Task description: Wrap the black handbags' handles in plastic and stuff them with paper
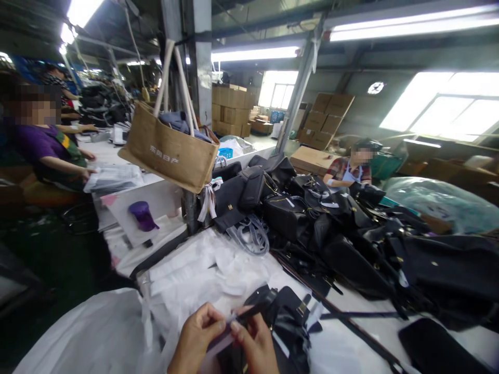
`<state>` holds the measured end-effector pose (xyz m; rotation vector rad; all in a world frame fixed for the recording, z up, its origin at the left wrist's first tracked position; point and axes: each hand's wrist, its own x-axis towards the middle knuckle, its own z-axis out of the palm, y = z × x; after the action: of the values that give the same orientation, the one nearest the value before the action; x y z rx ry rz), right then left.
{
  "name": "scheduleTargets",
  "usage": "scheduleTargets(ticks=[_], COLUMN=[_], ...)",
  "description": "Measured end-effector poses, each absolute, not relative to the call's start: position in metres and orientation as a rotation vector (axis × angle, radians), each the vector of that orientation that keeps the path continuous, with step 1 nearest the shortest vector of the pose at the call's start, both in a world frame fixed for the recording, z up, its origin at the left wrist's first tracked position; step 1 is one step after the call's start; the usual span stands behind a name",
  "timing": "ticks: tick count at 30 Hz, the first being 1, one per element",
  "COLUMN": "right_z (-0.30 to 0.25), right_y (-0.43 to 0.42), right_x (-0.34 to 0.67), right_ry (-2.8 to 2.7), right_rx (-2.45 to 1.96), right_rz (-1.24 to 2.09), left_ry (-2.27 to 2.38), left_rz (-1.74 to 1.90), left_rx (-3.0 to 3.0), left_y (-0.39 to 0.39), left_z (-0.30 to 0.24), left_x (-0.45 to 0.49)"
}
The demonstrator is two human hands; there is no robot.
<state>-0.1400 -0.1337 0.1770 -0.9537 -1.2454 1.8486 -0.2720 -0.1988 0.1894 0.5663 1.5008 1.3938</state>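
My left hand and my right hand are close together at the bottom middle, both with thumb and fingers pinched. Between them runs a black strap, with a thin pale strip along it near the fingertips; blur hides the detail there. The strap's lower part passes behind my left thumb. Just beyond and right of my right hand lies a black leather bag with a gold-coloured buckle and a white tag. White wrapping paper spreads over the table behind my hands.
Black bags are heaped along the right. A tan tote bag hangs from a post. A large white plastic bag bulges at lower left. A coiled clear-grey strap lies beyond the paper. Co-workers sit at left and at back right.
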Motion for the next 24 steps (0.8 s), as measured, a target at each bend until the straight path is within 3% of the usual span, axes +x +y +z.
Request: scheduleTargets(ticks=[16, 24], right_z=[0.185, 0.19], right_y=[-0.171, -0.154], right_x=[-0.117, -0.086], right_ry=[-1.034, -1.029], right_rx=[-0.858, -0.862], right_rz=[1.831, 1.86], left_ry=[1.657, 1.435], left_rz=[1.41, 0.698], left_rx=[0.905, 0.948], left_y=[-0.242, -0.328], left_z=[0.208, 0.21], left_x=[-0.239, -0.284])
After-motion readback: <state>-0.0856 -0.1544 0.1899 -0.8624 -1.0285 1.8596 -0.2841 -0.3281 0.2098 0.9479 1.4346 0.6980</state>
